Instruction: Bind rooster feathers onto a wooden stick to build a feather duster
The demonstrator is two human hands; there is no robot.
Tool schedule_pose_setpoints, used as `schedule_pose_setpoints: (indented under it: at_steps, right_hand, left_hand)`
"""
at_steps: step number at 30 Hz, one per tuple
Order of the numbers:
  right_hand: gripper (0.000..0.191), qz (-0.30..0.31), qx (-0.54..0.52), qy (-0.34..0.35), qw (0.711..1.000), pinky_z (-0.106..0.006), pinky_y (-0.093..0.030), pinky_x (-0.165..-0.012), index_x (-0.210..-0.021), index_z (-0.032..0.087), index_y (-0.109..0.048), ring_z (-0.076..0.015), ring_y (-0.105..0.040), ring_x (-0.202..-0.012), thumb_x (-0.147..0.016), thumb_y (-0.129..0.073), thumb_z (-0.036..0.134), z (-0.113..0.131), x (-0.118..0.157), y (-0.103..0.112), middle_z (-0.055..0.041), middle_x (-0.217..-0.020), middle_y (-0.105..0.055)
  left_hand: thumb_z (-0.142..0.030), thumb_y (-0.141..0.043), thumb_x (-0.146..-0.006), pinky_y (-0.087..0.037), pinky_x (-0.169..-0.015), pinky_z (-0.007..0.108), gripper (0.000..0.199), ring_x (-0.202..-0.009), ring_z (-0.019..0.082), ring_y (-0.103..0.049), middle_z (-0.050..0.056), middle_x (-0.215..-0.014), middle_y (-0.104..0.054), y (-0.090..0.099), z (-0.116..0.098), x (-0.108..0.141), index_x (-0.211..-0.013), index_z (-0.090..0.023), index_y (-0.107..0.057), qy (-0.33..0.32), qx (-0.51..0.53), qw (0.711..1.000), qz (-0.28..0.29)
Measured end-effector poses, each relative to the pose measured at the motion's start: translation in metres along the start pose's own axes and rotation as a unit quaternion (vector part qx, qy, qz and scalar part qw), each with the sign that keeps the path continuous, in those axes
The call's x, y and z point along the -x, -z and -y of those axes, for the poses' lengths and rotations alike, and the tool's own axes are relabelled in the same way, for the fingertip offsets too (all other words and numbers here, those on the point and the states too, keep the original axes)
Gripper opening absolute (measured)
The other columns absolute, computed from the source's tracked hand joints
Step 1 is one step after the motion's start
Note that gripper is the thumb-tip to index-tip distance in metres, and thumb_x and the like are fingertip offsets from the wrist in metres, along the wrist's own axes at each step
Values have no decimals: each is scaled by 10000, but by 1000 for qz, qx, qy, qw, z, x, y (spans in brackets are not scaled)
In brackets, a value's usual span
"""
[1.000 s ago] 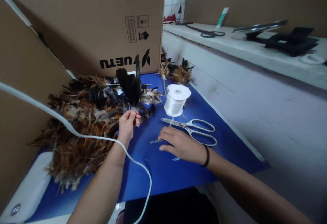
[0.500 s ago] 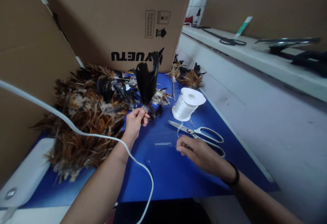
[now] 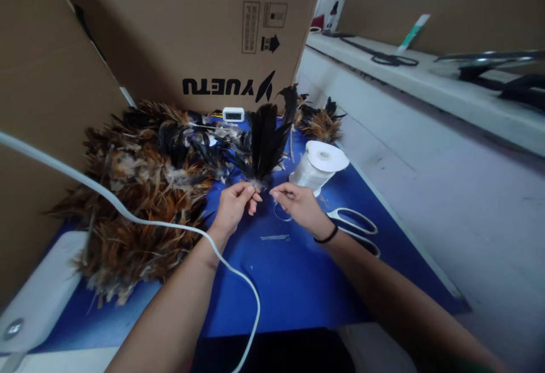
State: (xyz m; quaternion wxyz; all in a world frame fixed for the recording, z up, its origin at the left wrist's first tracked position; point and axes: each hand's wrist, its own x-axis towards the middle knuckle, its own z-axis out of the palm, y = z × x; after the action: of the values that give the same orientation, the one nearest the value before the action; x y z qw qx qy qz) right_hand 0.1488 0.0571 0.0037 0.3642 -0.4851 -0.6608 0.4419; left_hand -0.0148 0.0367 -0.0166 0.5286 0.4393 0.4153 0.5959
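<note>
My left hand (image 3: pixel 237 205) pinches a bunch of black feathers (image 3: pixel 267 143) by the quill end, with the plumes fanned upward. Just to its right, my right hand (image 3: pixel 298 202) is closed, thumb against fingers, on the thin white ribbon (image 3: pixel 280 214), which curls below the fingertips. Behind that hand stands the white spool of ribbon (image 3: pixel 313 171), slightly tilted in view. The scissors (image 3: pixel 355 222) lie beside my right wrist, their blades hidden behind the hand. A short cut strip of ribbon (image 3: pixel 275 238) rests on the blue table.
A large heap of brown and black feathers (image 3: pixel 140 202) covers the left side. A white cable (image 3: pixel 183 227) crosses in front of my left forearm. Cardboard boxes (image 3: pixel 191 26) stand behind, with a small digital display (image 3: pixel 233 114) before them. A ledge (image 3: pixel 447 86) runs along the right.
My right hand has moved left and up with the ribbon, close to my left hand. The black feathers have shifted right and fanned wider, and the small display has come into view.
</note>
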Motion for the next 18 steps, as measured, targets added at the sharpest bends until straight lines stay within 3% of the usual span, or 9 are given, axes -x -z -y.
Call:
schedule_pose_setpoints:
  at_steps: [4, 10, 18]
  right_hand:
    - [237, -12, -48, -25, 998, -201, -358, -435, -784, 117, -632, -69, -448, -459, -739, -596, 347, -3, -4, -4, -13, -618, -601]
    - [202, -6, 5, 50, 999, -213, -408, -490, -811, 128, -631, -89, -522, -491, -768, -579, 319, -8, -1, -3, -26, -679, -649]
    - [150, -36, 96, 141, 985, -226, -461, -646, -912, 165, -572, -125, -631, -669, -782, -582, 241, -4, 5, -7, -14, -750, -679]
  left_hand:
    - [-336, -601, -775, -424, -431, 194, 230, -435, 62, -499, 7, -585, -581, -3, 1, 2, -733, -111, -631, 18, -25, 999, 45]
    - [-358, -655, -720, -486, -469, 220, 256, -534, 87, -584, 54, -837, -596, -8, 1, 5, -706, -102, -650, 22, -30, 997, 74]
    - [-329, -641, -740, -436, -487, 210, 220, -476, 76, -513, 8, -596, -572, -4, 6, 3, -729, -110, -643, 37, -59, 996, 62]
